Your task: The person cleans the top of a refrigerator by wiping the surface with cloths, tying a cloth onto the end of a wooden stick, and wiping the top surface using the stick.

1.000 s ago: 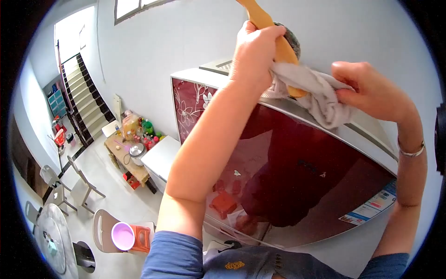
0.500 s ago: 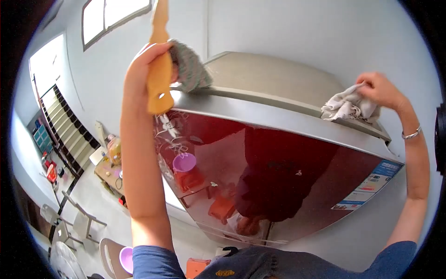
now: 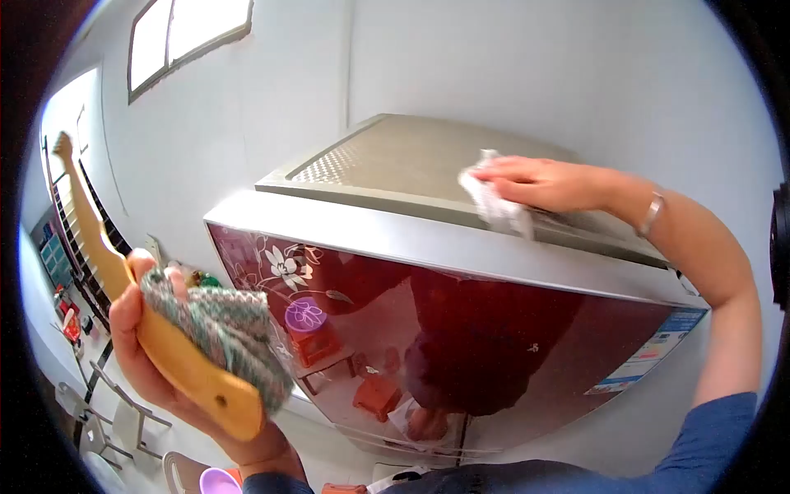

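My left hand [image 3: 148, 346] is wrapped round a long yellow wooden tool [image 3: 193, 362] with a narrow neck and a hole near its wide end, together with a green-grey knitted cloth [image 3: 234, 329]. It is held to the left of a refrigerator with a dark red glossy door [image 3: 477, 354] and white flower patterns. My right hand [image 3: 547, 185] presses a crumpled whitish cloth [image 3: 494, 202] onto the front edge of the refrigerator's grey-brown top [image 3: 436, 156]. A silver bracelet [image 3: 652, 214] circles the right wrist.
Grey chairs [image 3: 127, 420] stand at the lower left, near a purple basin [image 3: 220, 481] at the bottom edge. A staircase is partly visible behind the tool. A window [image 3: 189, 33] is high on the wall, and a blue-and-white label [image 3: 650, 350] is on the door.
My left hand has lowered and moved left with the yellow tool and knitted cloth. My right hand has slid the whitish cloth leftward along the refrigerator's top. The view has shifted slightly.
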A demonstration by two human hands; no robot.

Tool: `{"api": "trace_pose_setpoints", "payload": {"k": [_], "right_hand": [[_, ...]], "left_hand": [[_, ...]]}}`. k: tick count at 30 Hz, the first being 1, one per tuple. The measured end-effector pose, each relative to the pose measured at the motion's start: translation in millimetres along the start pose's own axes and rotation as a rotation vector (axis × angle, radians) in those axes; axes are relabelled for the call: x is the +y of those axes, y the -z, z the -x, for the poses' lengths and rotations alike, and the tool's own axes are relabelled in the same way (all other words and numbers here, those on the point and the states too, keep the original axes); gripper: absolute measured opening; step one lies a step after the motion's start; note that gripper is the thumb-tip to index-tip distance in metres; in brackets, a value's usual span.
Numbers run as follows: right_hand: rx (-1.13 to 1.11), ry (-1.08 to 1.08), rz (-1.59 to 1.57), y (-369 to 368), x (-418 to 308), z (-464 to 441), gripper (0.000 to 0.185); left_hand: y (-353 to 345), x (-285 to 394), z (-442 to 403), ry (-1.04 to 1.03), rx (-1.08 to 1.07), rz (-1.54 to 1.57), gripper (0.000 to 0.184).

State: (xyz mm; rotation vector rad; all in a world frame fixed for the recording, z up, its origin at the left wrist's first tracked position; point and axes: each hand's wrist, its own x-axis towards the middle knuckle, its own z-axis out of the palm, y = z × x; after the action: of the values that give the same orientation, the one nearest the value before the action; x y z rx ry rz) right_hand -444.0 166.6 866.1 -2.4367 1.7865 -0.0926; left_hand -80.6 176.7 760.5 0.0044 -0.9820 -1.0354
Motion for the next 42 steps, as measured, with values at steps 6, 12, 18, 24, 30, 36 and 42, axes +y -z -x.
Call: {"api": "trace_pose_setpoints", "payload": {"k": [6, 12, 18, 24, 30, 36, 42], "right_hand": [[0.0, 0.076, 0.027, -8, -44, -125, 0.052], [0.108, 0.507, -0.055, -16, -59, -97, 0.034], [0.111, 0.703, -0.07, -18, -78, -29, 0.03], [0.174, 0.809, 0.233, -23, -125, -102, 0.035], [0.16, 0.701, 0.289, -25, -175, -156, 0.036], [0.195, 0.95, 0.382, -18, -145, -138, 0.033], [0.169, 0.817, 0.257, -15, -94, -22, 0.034]], "left_hand": [[33, -14, 21, 0.079, 0.04, 0.027, 0.013], [5, -37, 51, 0.265, 0.29, -0.2, 0.02], [20, -71, 74, 0.264, 0.216, -0.251, 0.015], [7, -92, 100, 0.39, 0.173, -0.118, 0.01], [5, -112, 145, 0.459, 0.203, -0.18, 0.007], [8, -128, 171, 0.494, 0.332, -0.115, 0.008], [-2, -128, 181, 0.501, 0.325, -0.125, 0.009]]}}
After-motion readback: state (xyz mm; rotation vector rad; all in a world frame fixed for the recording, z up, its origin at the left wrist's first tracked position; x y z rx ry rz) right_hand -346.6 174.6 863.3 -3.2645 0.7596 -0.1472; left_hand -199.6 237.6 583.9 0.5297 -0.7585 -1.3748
